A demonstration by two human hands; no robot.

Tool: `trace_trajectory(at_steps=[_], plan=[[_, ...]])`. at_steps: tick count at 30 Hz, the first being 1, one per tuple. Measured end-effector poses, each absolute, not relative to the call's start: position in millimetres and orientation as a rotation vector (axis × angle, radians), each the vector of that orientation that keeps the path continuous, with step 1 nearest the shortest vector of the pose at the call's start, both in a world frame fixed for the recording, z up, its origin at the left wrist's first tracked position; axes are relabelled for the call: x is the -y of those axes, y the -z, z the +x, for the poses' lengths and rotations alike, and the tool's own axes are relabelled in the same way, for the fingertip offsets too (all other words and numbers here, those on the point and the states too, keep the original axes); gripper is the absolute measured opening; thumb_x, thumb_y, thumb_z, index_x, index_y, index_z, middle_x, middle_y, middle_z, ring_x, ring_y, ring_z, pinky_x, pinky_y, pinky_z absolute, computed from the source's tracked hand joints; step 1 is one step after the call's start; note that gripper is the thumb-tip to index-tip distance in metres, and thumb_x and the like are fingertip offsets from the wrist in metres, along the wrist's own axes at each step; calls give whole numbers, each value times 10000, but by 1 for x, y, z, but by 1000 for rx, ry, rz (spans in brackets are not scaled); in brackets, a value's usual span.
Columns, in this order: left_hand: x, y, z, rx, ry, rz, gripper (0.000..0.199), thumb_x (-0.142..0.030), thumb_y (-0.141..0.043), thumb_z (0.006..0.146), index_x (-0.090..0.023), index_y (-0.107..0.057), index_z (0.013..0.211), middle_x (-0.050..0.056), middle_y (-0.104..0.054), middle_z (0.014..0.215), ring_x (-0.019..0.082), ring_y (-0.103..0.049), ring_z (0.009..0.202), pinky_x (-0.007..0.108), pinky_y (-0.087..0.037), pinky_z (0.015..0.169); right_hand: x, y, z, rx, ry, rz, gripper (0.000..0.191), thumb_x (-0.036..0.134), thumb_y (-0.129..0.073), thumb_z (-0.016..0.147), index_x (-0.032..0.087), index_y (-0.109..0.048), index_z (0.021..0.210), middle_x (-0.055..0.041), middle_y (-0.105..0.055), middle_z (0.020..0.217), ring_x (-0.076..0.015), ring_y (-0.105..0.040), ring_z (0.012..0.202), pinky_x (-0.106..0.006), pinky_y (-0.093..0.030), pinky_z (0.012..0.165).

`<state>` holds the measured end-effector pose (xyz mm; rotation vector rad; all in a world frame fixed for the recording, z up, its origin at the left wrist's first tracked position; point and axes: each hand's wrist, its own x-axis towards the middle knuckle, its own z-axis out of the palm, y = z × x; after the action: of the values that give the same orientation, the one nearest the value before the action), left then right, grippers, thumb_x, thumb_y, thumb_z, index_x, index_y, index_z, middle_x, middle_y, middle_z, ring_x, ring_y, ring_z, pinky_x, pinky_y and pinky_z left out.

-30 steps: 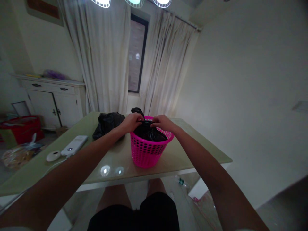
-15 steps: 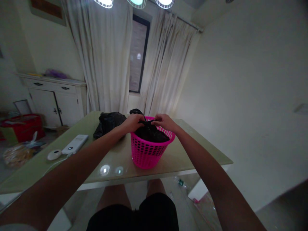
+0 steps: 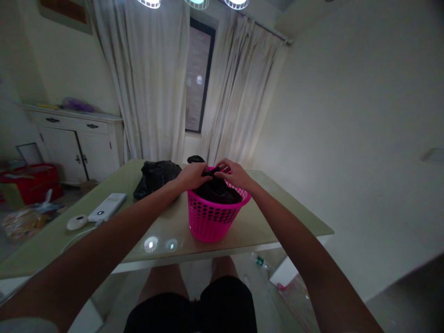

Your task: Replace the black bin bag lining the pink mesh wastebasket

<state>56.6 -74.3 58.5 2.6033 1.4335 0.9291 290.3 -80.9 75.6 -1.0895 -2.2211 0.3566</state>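
A pink perforated basket [image 3: 211,222] stands upright near the front edge of the greenish table [image 3: 166,231]. Inside it lies a black plastic bag [image 3: 222,192], part of which rises over the back rim. My left hand [image 3: 194,176] is closed on a gathered, twisted part of this bag above the basket's left side. My right hand [image 3: 234,175] pinches the same gathered part from the right, thumb and fingers bent. Both hands are close together over the basket's opening. The basket's bottom is hidden.
Another black bag [image 3: 156,178] lies crumpled left of the basket. Further left are a white power bank [image 3: 107,206] with a cable and a round white object [image 3: 77,222]. A white cabinet [image 3: 95,143] and red bag [image 3: 41,185] stand beyond the table's left side.
My right hand has shifted slightly up and left, and its fingers are higher above the gathered plastic. My left hand keeps its grip. The view has moved slightly.
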Motion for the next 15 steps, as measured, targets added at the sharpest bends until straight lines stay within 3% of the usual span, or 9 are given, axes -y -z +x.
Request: trace_trajectory(at_steps=[3,8,12,15], plan=[[68,-57,53,-1380,-891,2494,178,-390,-764,923,-213,-759,910,54,-806,879,234,-728,851,308,-494,729,87,-73,284,2344,-186,-1104,507,260,-910,884,246,-712,1351,-72,-791,1227,-205,-720,978,-331,-541,889],[69,-58,36,-1393,-890,2528,106,-310,-708,954,-217,-756,936,50,-780,870,238,-715,856,329,-486,776,83,-72,296,2405,25,-1274,150,229,-849,959,203,-824,1105,-74,-810,1038,-228,-700,965,-319,-461,853],[74,-60,28,-1493,-825,2586,115,-214,-659,959,-220,-753,1025,78,-808,974,265,-734,940,341,-481,797,80,-71,306,2359,46,-1334,97,165,-783,988,207,-828,1062,-60,-802,997,-214,-682,913,-304,-436,819],[78,-61,35,-1407,-826,2612,202,-249,-683,962,-204,-743,1149,91,-821,1062,273,-745,981,349,-503,833,85,-68,300,2332,99,-1316,123,163,-755,996,201,-815,1097,-68,-780,1020,-217,-666,922,-314,-454,840]])
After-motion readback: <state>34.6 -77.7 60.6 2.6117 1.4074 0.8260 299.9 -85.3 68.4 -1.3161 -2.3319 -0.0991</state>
